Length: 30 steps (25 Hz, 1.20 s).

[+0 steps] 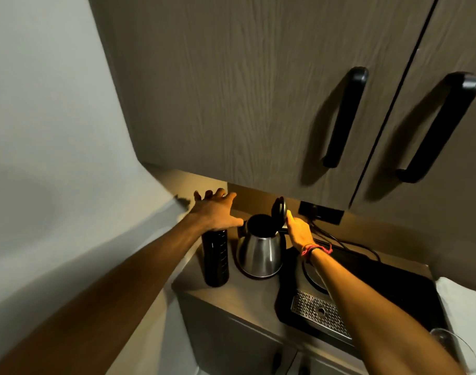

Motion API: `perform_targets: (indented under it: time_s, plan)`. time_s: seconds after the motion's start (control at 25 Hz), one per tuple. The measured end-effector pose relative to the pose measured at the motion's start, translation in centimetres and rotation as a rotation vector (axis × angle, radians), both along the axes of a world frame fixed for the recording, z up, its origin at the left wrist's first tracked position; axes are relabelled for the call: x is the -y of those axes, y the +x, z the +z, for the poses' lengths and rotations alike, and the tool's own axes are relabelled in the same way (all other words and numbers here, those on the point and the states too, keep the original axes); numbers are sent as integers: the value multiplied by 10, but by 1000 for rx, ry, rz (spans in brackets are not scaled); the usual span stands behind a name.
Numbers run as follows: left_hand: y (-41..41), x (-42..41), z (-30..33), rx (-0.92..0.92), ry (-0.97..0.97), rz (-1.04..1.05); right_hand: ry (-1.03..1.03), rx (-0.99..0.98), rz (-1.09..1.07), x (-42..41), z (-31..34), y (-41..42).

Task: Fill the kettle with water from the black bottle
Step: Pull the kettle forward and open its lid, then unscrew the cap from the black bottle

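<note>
1. The black bottle (215,257) stands upright on the wooden counter (245,296), at its left end, just beside the kettle (259,251) and close to the pale wall (55,131).
2. My left hand (213,211) hovers right over the top of the bottle, palm down, fingers (217,193) spread wide and reaching past it toward the back wall. It has hold of nothing; whether the heel of the palm touches the bottle's top I cannot tell, since the hand hides it.
3. The kettle sits upright to the right of the bottle, a steel body with its mouth open and dark inside. Its lid (279,211) is tipped up nearly vertical at the back of the opening.
4. My right hand (299,230) is at the kettle's handle side, behind and to the right of the lid. The fingertips rest against the raised lid; the rest of the fingers curl loosely, and how firmly they grip I cannot tell.
5. A red thread band (316,249) circles my right wrist.
6. To the right of the kettle lies a black tray (393,288) with a round base (313,277) and a perforated metal drip grate (319,312).
7. Dark cables (339,240) run behind the tray to a wall socket (322,212).
8. Above hang wooden cupboards (245,90) with two black handles (345,117).
</note>
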<state>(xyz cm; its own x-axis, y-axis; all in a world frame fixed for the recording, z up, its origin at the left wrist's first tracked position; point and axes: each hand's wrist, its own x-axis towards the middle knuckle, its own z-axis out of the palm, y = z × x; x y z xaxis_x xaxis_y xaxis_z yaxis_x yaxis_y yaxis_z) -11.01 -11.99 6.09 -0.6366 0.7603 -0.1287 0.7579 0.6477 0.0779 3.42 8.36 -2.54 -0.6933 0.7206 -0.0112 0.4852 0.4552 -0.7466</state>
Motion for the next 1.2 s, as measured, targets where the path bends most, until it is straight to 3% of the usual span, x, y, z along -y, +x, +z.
perform_targets:
  time_s: [0.28, 0.44, 0.52, 0.6, 0.72, 0.8, 0.88, 1.0, 1.2]
  plan:
    - [-2, 17, -1, 58, 23, 7, 100, 147, 129, 0, -15, -11]
    - [-6, 18, 8, 63, 66, 22, 269, 151, 101, -4, -9, -6]
    - [-4, 20, 15, -29, 20, 36, 343, 158, 77, -7, -7, -4]
    - [4, 20, 21, -232, 11, 57, 391, 220, 104, -9, -9, -3]
    - [31, 7, 12, -509, 202, -63, 408, 263, 126, -9, -10, -2]
    - [63, -7, -20, -405, 277, -248, 425, 287, 134, -10, -12, -2]
    - [98, -15, -70, -198, 179, -316, 436, 307, 132, -10, -12, -1]
    - [125, -13, -145, 31, -21, -164, 418, 339, 99, -8, -12, -1]
    - [138, -13, -199, 59, -99, -85, 388, 371, 85, -9, -14, -2]
